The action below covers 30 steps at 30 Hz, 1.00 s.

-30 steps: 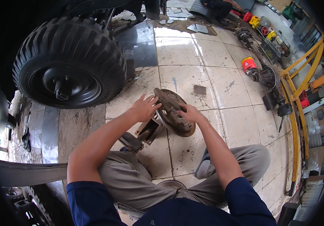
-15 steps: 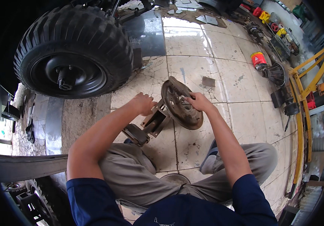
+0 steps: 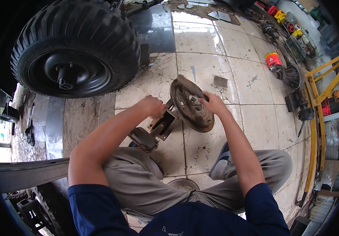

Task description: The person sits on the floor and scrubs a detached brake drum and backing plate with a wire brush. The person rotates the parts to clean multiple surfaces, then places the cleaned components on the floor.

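A rusty, dished round metal plate with holes through it, like a brake backing plate, stands tilted above the floor between my knees. My right hand is closed on its right rim, thumb over the face. Left of the plate is a brown steel bracket-like part with bolt holes and a blocky end. My left hand is at its upper end, fingers curled together. What those fingers hold is hidden. Whether the plate and the bracket are joined cannot be seen.
A large black treaded tyre on a vehicle stands at the far left. A small brown flat piece lies on the tiled floor. Along the right are a red can, a bell-shaped metal housing and a yellow frame.
The plate has turned slightly more upright, its top moving a little up in the picture. My left hand's fingers have drawn in closer to the bracket. My right hand keeps its grip.
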{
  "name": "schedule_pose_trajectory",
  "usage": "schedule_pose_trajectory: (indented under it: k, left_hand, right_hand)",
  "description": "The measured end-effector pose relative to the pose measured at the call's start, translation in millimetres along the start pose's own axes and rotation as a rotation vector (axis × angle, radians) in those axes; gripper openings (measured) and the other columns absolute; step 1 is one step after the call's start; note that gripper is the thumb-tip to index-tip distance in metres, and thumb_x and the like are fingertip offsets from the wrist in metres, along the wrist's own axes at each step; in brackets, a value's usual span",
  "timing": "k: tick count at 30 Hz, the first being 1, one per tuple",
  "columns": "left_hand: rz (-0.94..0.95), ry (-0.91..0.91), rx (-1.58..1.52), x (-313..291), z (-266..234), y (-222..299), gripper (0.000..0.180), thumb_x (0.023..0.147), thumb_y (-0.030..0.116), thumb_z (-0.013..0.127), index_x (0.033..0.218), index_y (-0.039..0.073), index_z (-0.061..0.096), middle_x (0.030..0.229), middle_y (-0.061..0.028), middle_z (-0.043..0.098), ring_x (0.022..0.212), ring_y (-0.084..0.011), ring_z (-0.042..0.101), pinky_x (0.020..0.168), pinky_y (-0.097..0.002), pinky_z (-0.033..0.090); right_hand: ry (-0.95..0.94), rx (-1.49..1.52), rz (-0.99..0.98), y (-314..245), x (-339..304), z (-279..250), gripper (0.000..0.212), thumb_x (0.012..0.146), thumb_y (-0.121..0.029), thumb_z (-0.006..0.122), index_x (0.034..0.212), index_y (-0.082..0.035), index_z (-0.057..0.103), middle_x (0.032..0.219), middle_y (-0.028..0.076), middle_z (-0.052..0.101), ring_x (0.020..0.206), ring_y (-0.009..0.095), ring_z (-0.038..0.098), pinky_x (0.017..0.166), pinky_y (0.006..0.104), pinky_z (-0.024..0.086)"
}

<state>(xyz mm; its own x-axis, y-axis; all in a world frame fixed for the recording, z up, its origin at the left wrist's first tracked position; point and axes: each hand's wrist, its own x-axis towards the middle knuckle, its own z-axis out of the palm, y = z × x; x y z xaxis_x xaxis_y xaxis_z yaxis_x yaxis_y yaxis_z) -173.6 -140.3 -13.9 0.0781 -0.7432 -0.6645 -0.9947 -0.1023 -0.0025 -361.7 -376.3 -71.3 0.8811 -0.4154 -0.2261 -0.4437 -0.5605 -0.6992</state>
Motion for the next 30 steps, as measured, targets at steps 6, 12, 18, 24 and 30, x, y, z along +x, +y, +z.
schedule_pose_trajectory:
  k: [6, 12, 18, 24, 30]
  left_hand:
    - [-0.032, -0.080, -0.053, -6, 6, -1, 0.061, 0.096, 0.044, 0.059, 0.152, 0.024, 0.044, 0.121, -0.0119, 0.068, 0.114, -0.0318, 0.065, 0.097, -0.0464, 0.051]
    - [-0.023, -0.089, -0.040, 2, -1, 2, 0.059, 0.095, 0.044, 0.059, 0.149, 0.023, 0.047, 0.119, -0.0120, 0.070, 0.113, -0.0312, 0.066, 0.095, -0.0448, 0.052]
    - [-0.008, -0.065, -0.055, 5, 5, 0, 0.055, 0.095, 0.044, 0.060, 0.144, 0.020, 0.052, 0.116, -0.0119, 0.071, 0.109, -0.0306, 0.068, 0.093, -0.0435, 0.054]
    - [-0.029, -0.148, -0.058, 3, 11, -4, 0.060, 0.097, 0.045, 0.057, 0.151, 0.023, 0.045, 0.121, -0.0139, 0.068, 0.113, -0.0324, 0.066, 0.096, -0.0452, 0.052]
    - [-0.038, -0.071, -0.042, 4, 13, -6, 0.048, 0.094, 0.045, 0.062, 0.128, 0.012, 0.065, 0.113, -0.0109, 0.072, 0.107, -0.0292, 0.069, 0.091, -0.0431, 0.054]
  right_hand:
    - [-0.131, 0.132, 0.148, -2, -6, 7, 0.055, 0.092, -0.039, 0.070, 0.137, -0.008, 0.061, 0.101, 0.017, 0.074, 0.086, 0.023, 0.071, 0.080, 0.0374, 0.053]
    - [0.002, 0.099, -0.085, 40, -4, 5, 0.054, 0.093, -0.036, 0.069, 0.136, -0.005, 0.060, 0.099, 0.017, 0.074, 0.073, 0.017, 0.069, 0.071, 0.0340, 0.054]
    - [0.164, -0.076, -0.053, 28, -8, 6, 0.053, 0.093, -0.035, 0.069, 0.137, -0.005, 0.060, 0.102, 0.018, 0.074, 0.078, 0.026, 0.069, 0.077, 0.0380, 0.053]
    - [-0.146, 0.214, 0.187, 8, -6, 10, 0.063, 0.091, -0.042, 0.071, 0.140, -0.005, 0.057, 0.120, 0.020, 0.070, 0.114, 0.032, 0.067, 0.097, 0.0398, 0.050]
    - [-0.054, 0.118, 0.117, 14, -7, 10, 0.058, 0.094, -0.036, 0.070, 0.140, -0.004, 0.057, 0.119, 0.016, 0.070, 0.101, 0.023, 0.068, 0.090, 0.0352, 0.052]
